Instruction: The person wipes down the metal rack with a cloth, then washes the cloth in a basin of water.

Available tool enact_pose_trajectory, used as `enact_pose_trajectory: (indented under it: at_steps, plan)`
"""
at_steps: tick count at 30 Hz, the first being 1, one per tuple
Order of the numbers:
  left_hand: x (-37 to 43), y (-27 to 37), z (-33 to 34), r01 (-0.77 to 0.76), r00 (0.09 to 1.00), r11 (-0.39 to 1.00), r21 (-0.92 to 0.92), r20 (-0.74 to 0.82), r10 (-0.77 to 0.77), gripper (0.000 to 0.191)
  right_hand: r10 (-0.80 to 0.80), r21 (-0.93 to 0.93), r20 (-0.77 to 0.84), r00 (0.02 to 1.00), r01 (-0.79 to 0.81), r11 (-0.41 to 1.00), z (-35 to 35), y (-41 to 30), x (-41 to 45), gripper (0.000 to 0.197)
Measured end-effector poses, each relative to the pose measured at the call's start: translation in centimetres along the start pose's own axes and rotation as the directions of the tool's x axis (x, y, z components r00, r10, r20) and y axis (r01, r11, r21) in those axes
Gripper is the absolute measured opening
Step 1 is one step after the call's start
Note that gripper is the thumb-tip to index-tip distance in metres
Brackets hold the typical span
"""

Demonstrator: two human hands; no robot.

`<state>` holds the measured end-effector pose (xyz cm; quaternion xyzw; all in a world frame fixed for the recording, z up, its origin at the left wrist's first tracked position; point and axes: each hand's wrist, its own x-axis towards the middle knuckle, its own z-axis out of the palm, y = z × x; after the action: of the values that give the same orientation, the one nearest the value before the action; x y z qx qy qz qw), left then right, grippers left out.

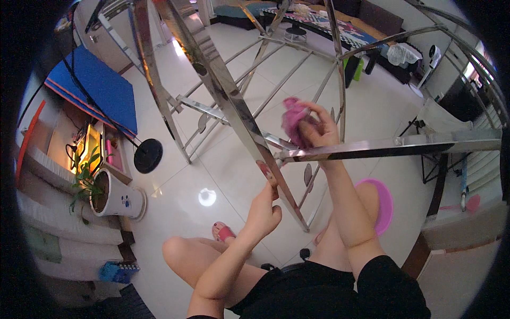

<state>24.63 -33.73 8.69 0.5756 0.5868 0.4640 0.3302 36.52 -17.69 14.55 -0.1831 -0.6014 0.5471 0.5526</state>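
Observation:
A folding drying rack of shiny metal tubes (227, 91) stands before me, its crossed legs spread and rails running across. My left hand (263, 213) is at the lower part of a broad flat leg, fingers curled at its edge, and the polished face mirrors them. In my right hand (324, 129) is a crumpled pink cloth (297, 121), slightly blurred. That hand is just above a horizontal metal bar (398, 148), with the forearm passing beneath the bar. Whether the cloth touches the metal is hard to tell.
A pink basin (384, 207) sits beside my right leg. To the left are a potted plant (119, 197), a round black stand base (148, 155) and a blue folded mat (95, 87). A low patterned table (318, 26) and a white fan (432, 60) stand farther back.

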Motion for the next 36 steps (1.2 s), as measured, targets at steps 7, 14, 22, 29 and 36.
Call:
enact_pose_trajectory:
  at_steps: [7, 14, 22, 29, 36]
  plan:
    - [1.5, -0.8, -4.0, 0.019, 0.997, 0.966, 0.258, -0.081, 0.002, 0.031, -0.181, -0.64, 0.386, 0.905, 0.404, 0.654, 1.0, -0.4, -1.2, 0.025]
    - [7.4, 2.6, -4.9, -0.364, 0.872, 0.931, -0.042, -0.366, 0.324, 0.016, -0.243, -0.577, 0.415, 0.877, 0.46, 0.675, 1.0, 0.3, -1.0, 0.022]
    - [9.3, 3.2, -4.1, -0.379, 0.797, 0.823, 0.423, -0.302, 0.522, 0.019, -0.177, -0.622, 0.504, 0.845, 0.498, 0.605, -1.6, 2.3, 0.5, 0.022]
    - [9.5, 3.7, -3.6, -0.344, 0.842, 0.854, 0.39, -0.275, 0.464, 0.017, -0.403, -0.75, 0.299, 0.865, 0.474, 0.461, -7.3, 4.7, 6.7, 0.026]
    - [9.5, 3.0, -3.7, -0.338, 0.833, 0.836, 0.433, -0.276, 0.48, 0.019, -0.367, -0.696, 0.206, 0.907, 0.4, 0.596, -3.7, 4.9, 4.3, 0.022]
